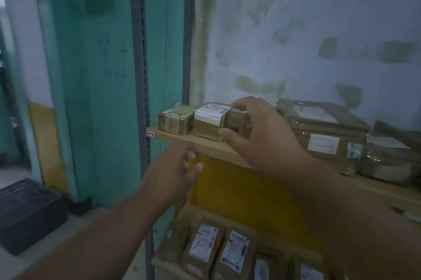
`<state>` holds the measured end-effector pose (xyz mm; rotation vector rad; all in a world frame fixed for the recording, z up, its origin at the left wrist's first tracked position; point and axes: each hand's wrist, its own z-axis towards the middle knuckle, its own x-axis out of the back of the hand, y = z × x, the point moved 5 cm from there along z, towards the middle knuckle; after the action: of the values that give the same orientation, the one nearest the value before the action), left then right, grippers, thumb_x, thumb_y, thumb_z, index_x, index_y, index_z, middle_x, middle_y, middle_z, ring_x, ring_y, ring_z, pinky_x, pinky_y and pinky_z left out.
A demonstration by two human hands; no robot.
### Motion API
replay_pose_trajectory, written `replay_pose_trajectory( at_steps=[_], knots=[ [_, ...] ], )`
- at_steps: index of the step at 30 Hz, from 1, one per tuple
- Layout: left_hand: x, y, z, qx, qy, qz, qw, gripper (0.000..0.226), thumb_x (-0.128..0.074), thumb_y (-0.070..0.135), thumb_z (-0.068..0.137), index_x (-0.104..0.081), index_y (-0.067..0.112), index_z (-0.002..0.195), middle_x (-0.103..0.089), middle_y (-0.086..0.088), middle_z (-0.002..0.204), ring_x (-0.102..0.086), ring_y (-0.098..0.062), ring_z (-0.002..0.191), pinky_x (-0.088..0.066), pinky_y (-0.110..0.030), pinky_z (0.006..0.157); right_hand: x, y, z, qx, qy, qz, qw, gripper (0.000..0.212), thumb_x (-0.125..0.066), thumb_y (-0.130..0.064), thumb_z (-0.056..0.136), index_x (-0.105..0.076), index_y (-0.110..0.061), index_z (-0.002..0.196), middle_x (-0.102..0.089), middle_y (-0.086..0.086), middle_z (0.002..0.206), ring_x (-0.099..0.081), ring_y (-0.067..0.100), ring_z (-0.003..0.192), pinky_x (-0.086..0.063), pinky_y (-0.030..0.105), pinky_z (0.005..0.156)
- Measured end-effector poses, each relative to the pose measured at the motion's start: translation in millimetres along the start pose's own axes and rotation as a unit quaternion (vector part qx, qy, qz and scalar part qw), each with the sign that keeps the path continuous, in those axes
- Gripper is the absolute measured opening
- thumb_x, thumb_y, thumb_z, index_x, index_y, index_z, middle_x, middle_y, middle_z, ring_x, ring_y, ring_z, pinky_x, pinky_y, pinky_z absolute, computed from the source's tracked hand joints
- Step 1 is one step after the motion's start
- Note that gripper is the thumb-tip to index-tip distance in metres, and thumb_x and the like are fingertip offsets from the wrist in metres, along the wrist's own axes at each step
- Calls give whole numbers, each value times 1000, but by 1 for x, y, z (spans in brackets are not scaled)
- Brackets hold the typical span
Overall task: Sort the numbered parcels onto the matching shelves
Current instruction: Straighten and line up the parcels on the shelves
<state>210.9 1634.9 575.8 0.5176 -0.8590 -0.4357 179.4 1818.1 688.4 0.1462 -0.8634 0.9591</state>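
Observation:
A small brown parcel [208,123] with a white handwritten label sits on the wooden shelf [205,145], which carries the tag "1-6" [150,134] on its left front edge. My right hand [262,136] grips this parcel, fingers curled over its top right edge and thumb on its front corner. Another small taped parcel [175,120] stands just left of it, and a third brown one [239,123] is partly hidden behind my fingers. My left hand [173,172] hovers below the shelf's front edge, fingers loosely curled, holding nothing.
Larger flat parcels [328,136] are stacked on the same shelf to the right. Several labelled parcels [205,245] stand on the shelf below, in front of a yellow back panel [239,191]. A grey slotted upright [141,74] bounds the rack's left; a black crate [27,211] lies on the floor.

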Motion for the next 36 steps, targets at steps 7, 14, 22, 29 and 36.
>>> replay_pose_trajectory(
  at_steps=[7,14,22,29,36],
  knots=[
    [44,-47,57,-57,40,50,996,36,-71,31,89,-62,33,124,-62,16,103,-58,-4,84,-45,-29,68,-60,-7,61,-22,-30,1,999,53,-71,-49,83,-53,-31,129,-55,-11,120,-53,7,104,-55,35,89],
    [56,-86,129,-140,17,37,989,40,-75,33,85,-62,29,123,-54,16,102,-52,1,81,-38,-18,69,-98,3,100,-68,-26,-87,994,60,-70,-50,84,-50,-30,137,-56,-4,128,-52,17,116,-45,39,98],
    [50,-77,178,-269,-108,185,939,40,-69,27,89,-64,28,129,-62,4,122,-56,-21,115,-50,-38,91,-111,15,104,-154,-46,-198,967,56,-64,-54,87,-57,-27,135,-59,0,124,-49,24,120,-38,36,99],
    [51,-91,186,-303,-120,280,903,40,-65,4,80,-68,33,108,-62,7,93,-61,-21,88,-55,-39,71,-140,9,120,-117,-86,-262,954,44,-60,-52,89,-64,-27,125,-63,-1,122,-53,23,116,-39,43,103],
    [51,-91,187,-332,-114,325,878,44,-62,-4,74,-63,28,105,-61,5,88,-60,-21,81,-53,-38,62,-141,15,119,-148,-75,-253,953,34,-65,-42,89,-64,-30,121,-68,0,116,-55,24,117,-40,46,106]
  ],
)
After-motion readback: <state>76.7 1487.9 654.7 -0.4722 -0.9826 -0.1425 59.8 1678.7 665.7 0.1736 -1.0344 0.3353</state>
